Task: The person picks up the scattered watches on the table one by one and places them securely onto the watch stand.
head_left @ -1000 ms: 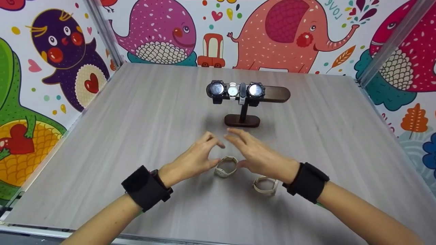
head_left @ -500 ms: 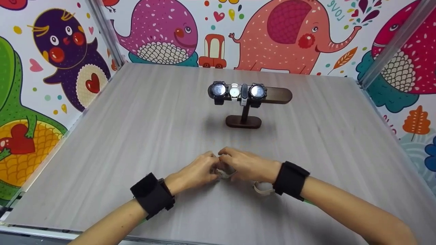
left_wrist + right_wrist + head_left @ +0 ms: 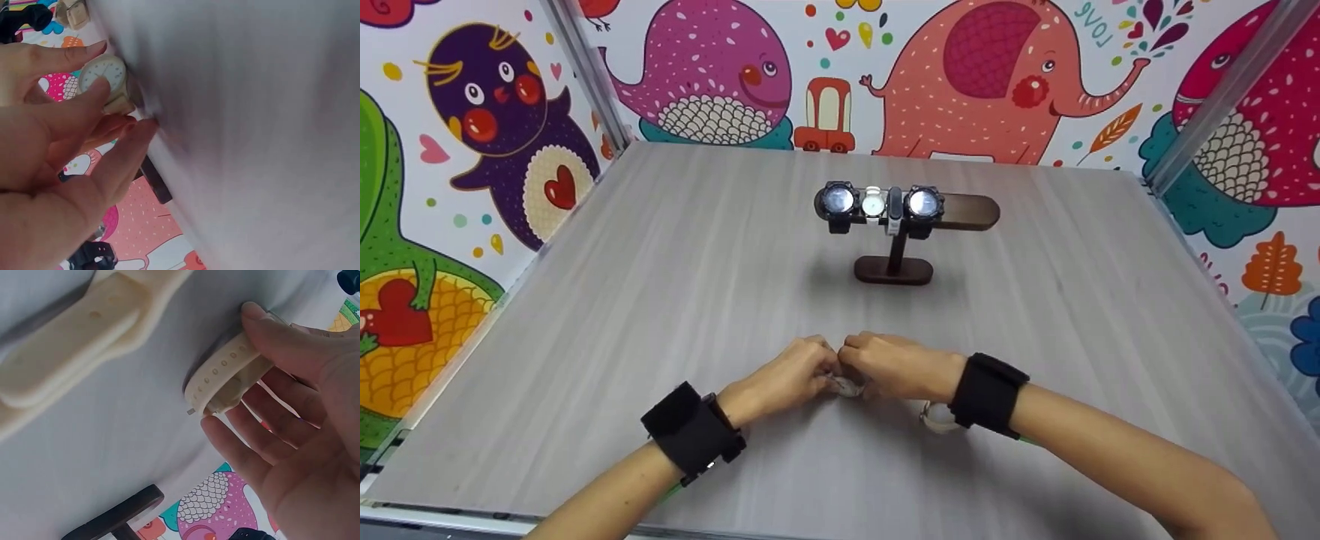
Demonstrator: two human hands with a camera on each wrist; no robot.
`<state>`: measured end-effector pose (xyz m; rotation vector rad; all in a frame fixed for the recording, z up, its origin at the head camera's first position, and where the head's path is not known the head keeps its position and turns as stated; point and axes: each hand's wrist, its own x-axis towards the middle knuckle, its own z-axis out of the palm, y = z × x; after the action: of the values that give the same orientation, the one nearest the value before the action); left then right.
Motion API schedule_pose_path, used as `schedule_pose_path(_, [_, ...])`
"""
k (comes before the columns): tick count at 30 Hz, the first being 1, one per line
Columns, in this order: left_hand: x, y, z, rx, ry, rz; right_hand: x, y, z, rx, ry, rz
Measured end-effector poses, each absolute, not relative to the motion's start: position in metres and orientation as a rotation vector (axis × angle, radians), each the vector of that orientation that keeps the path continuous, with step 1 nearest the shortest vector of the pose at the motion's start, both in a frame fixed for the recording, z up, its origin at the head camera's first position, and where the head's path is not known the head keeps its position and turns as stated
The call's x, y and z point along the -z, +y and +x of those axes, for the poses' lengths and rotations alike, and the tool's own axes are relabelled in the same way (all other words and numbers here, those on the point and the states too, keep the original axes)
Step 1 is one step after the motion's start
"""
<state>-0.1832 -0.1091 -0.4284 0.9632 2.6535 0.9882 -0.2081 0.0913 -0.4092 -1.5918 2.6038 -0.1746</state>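
- Cream watch (image 3: 109,67): on the near side of the watch stand (image 3: 894,270), a little left of its base, low over the table (image 3: 697,300), between both hands.
- Left hand (image 3: 784,379): near side of the stand, left of its base. Fingers narrow, holding the watch; thumb overlaps the dial edge in the left wrist view.
- Right hand (image 3: 904,367): directly on the stand's near side. Fingers curled about the watch; in the right wrist view the perforated strap lies between thumb and fingers, one fingertip at its end.
- Second cream watch (image 3: 939,416): on the table, near side of the stand and right of its base, just beside the right wrist's black band (image 3: 988,394).
- On the stand's bar, left to right: black watch (image 3: 838,199), white watch (image 3: 874,204), slim band (image 3: 895,210), another black watch (image 3: 924,202).
- Printed wall (image 3: 975,97): behind the stand.
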Motion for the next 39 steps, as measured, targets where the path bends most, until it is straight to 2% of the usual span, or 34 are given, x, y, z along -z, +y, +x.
schedule_pose_path(7, [0.417,-0.108,-0.187,-1.078,2.562,0.871,0.405,0.101,-0.210,0.362,2.582,-1.527])
schedule_pose_path(13, [0.400,-0.105,-0.192,-1.288,2.461,0.711,0.392,0.111,-0.214,0.602,2.597,-1.414])
schedule_pose_path(20, [0.380,-0.093,-0.193,-1.553,2.380,0.620,0.376,0.124,-0.217,0.794,2.672,-1.404])
schedule_pose_path(31, [0.365,-0.075,-0.195,-1.687,2.367,0.641,0.370,0.140,-0.216,1.014,2.731,-1.347])
schedule_pose_path(39, [0.355,-0.056,-0.198,-1.807,2.386,0.779,0.366,0.154,-0.213,1.293,2.724,-1.221])
